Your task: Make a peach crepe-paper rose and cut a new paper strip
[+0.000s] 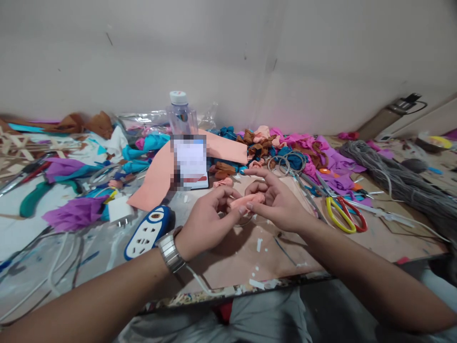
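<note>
A small rolled piece of peach crepe paper [255,198] is held between both my hands over the middle of the table. My left hand [211,216], a metal watch on its wrist, pinches the near end with thumb and fingers. My right hand [280,199] grips the far end between thumb and curled fingers, its index finger stretched outward. Just beyond them lies another crumpled peach paper piece [223,183]. A phone [192,159] with its screen lit leans upright near a clear bottle [182,116], and long peach crepe strips [153,178] lie on either side of it.
Scissors with yellow and red handles [341,214] lie at right, beside a grey yarn bundle [389,176]. Crumpled coloured paper [285,143] heaps along the wall. At left are a blue-and-white power strip [148,233], a white charger [120,208] and green-handled pliers [34,199]. Cables cross the front left.
</note>
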Available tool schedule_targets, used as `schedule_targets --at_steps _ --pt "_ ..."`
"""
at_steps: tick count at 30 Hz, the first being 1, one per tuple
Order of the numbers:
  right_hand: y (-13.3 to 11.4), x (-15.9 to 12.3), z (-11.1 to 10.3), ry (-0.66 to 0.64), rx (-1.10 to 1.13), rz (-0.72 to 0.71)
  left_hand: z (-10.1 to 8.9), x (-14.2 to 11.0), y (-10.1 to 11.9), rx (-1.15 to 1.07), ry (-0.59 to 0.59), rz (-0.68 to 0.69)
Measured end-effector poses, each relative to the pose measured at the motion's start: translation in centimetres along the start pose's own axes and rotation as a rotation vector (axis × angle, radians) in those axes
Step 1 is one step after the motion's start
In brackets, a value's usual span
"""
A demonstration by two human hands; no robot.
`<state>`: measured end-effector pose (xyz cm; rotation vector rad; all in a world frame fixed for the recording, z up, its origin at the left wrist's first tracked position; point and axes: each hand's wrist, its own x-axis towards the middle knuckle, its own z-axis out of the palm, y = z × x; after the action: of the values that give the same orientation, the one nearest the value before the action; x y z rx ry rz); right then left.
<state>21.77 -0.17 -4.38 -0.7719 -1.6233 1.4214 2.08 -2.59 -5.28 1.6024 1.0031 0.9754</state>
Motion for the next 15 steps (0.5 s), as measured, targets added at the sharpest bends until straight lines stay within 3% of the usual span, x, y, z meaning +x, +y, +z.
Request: schedule_targets --at_steps 10,15 --pt "0.01 0.09 0.16 0.03 0.0 -0.044 -0.09 0.04 -0.41 -0.066 0.007 -0.006" --pt "-0.01 0.17 0.18 0.059 0.049 -0.014 0.06 0.0 0.0 -0.222 -0.002 -0.065"
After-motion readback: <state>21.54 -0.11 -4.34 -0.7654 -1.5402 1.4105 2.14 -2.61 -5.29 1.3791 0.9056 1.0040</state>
